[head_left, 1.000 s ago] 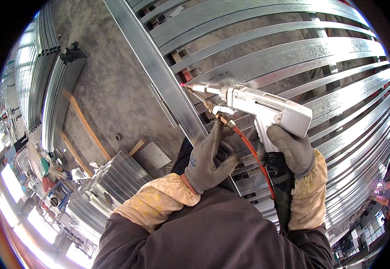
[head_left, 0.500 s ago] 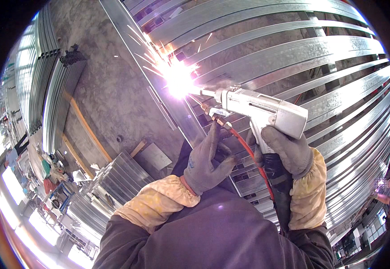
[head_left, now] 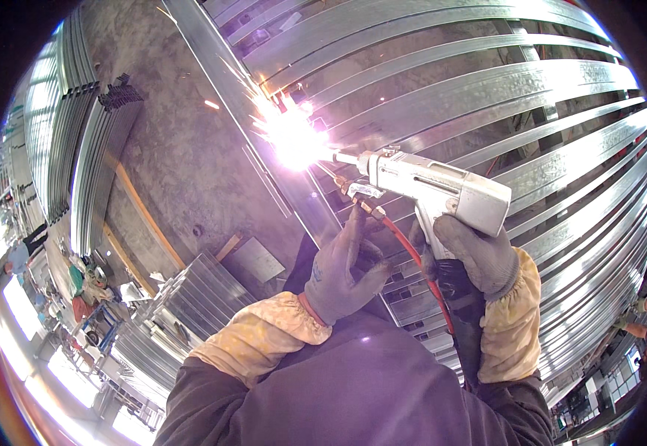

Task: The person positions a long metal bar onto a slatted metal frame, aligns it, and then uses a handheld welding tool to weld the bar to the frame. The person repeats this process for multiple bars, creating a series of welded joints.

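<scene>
Sparks [head_left: 294,137] have moved farther up the metal channel [head_left: 264,141] with the welding gun [head_left: 435,189].

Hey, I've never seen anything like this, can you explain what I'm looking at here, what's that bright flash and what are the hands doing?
This is one wide fisheye picture from a camera worn on a person's head, looking down at their own gloved hands, so straight edges bend near the rim. The right hand grips the handle of a white pistol-shaped welding gun. The left hand reaches up beneath the gun's front end, by the brass fitting where a red hose joins it. The bright flash with flying sparks sits at the gun's tip, where it meets a long galvanized steel rail. To the right run many parallel steel channels. On the concrete floor to the left lie more stacked steel profiles.
</scene>
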A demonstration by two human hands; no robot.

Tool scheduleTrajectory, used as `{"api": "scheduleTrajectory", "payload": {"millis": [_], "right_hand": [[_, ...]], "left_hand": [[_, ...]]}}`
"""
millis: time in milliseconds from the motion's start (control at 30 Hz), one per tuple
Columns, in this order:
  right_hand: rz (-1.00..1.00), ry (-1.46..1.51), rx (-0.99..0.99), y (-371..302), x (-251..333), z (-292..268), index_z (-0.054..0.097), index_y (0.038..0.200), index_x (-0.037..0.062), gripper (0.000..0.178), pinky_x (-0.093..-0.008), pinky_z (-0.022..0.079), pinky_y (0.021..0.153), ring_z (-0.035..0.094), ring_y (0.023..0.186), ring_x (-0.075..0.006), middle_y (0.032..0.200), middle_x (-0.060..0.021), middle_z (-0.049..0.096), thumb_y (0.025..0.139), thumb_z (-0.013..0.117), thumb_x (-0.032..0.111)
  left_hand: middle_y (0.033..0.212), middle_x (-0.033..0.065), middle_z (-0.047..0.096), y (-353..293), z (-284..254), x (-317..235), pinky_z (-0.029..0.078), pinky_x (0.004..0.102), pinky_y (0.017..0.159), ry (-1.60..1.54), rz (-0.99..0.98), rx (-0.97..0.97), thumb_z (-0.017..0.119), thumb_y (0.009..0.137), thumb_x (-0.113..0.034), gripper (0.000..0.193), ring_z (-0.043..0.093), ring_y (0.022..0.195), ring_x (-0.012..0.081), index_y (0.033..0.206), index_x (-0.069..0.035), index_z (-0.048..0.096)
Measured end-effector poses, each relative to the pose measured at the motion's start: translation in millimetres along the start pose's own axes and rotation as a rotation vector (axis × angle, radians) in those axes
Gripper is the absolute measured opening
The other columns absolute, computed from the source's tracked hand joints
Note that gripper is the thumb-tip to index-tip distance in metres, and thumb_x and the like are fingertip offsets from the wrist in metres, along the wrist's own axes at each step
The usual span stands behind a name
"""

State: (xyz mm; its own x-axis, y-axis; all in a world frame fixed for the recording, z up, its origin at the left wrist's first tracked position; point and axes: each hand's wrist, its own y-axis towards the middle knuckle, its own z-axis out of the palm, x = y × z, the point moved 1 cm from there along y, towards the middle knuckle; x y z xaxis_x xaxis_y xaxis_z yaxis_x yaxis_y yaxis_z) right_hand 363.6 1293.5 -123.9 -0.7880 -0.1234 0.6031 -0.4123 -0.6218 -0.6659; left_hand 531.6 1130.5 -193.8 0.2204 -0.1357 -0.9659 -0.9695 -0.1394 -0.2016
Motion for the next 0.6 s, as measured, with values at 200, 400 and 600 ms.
{"api": "scheduleTrajectory", "payload": {"millis": [200,400,600], "right_hand": [[0.010,0.003,0.007,-0.5,1.8,0.7,0.048,0.146,-0.0016,0.053,-0.0313,0.059,0.066,0.068,0.077,-0.0159,0.101,-0.0115,0.069,0.099,0.069,0.013],[0.017,-0.012,-0.023,-3.1,1.8,2.2,0.049,0.145,-0.0010,0.052,-0.0299,0.059,0.065,0.068,0.078,-0.0150,0.102,-0.0106,0.069,0.099,0.069,0.013],[0.041,0.039,-0.013,-1.2,-0.7,-1.5,0.049,0.145,-0.0004,0.052,-0.0290,0.059,0.066,0.068,0.079,-0.0150,0.104,-0.0104,0.068,0.098,0.069,0.012]], "left_hand": [[0.134,0.0206,0.064,-1.1,1.4,-0.1,0.056,0.0336,0.080,-0.016,-0.001,0.007,0.070,0.078,-0.004,0.105,0.074,0.083,0.0209,0.164,0.000,0.009],[0.133,0.0193,0.064,-2.4,2.3,0.9,0.056,0.0334,0.080,-0.021,0.007,-0.006,0.072,0.078,-0.003,0.106,0.073,0.081,0.0203,0.164,0.000,0.010],[0.134,0.0187,0.064,-4.9,2.8,4.1,0.056,0.0341,0.080,-0.035,-0.019,-0.015,0.073,0.078,-0.003,0.104,0.073,0.081,0.0204,0.163,0.000,0.013]]}}
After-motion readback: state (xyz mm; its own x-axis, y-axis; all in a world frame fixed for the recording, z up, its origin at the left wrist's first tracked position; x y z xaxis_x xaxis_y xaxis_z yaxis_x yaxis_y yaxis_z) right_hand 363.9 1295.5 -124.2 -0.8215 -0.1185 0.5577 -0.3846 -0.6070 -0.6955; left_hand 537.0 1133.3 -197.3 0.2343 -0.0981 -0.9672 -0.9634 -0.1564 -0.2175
